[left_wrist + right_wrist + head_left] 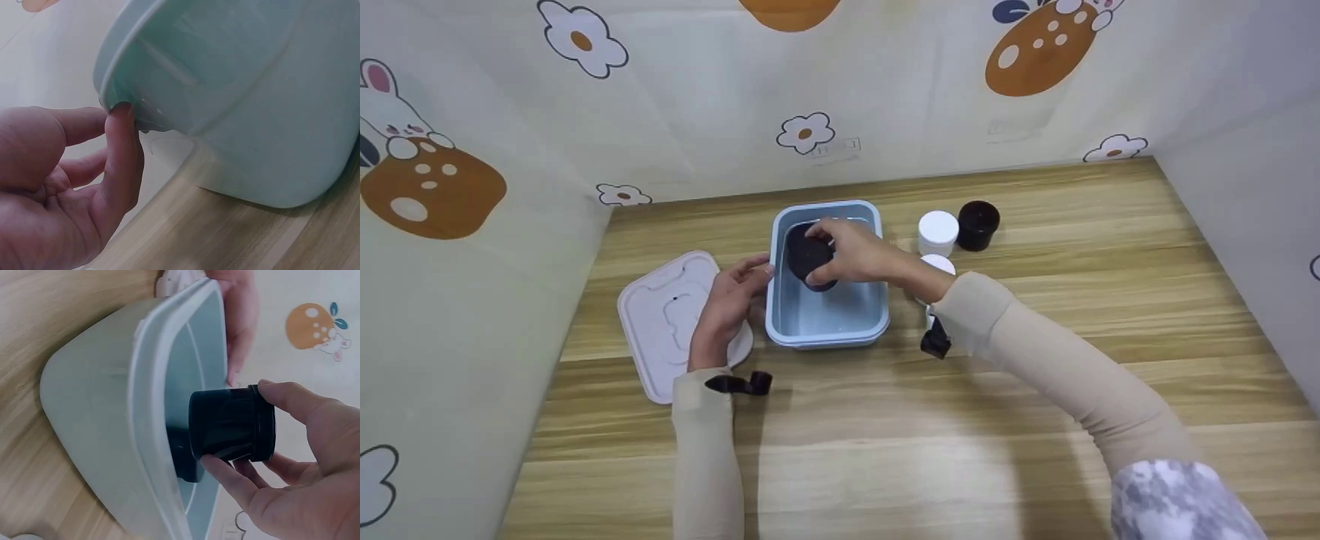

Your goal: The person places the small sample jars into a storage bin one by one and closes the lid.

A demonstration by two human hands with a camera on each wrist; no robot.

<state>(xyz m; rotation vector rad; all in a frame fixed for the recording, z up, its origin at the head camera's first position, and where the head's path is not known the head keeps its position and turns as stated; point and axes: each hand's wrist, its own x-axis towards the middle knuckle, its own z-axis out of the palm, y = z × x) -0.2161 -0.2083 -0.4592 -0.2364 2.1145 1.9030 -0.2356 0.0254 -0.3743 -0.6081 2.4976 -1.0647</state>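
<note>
A light blue rectangular plastic bin (829, 339) stands upright on the wooden table. Over its open top my right hand (847, 251) grips a black cylindrical jar with a ribbed-edged lid (225, 424), fingers and thumb around its sides. Below that jar, inside the bin, another black jar (185, 458) is partly visible in the right wrist view. My left hand (733, 294) is at the bin's left side, its loosely bent fingertips touching the outside under the rim. That contact shows in the left wrist view, where the bin wall (270, 112) fills much of the picture.
A pale flat lid (649, 322) lies left of the bin, partly under my left hand. To the right stand a white jar (937, 227), a black jar (979, 225) and another white jar (937, 262), partly hidden by my right arm. Patterned sheeting (697, 112) borders the table.
</note>
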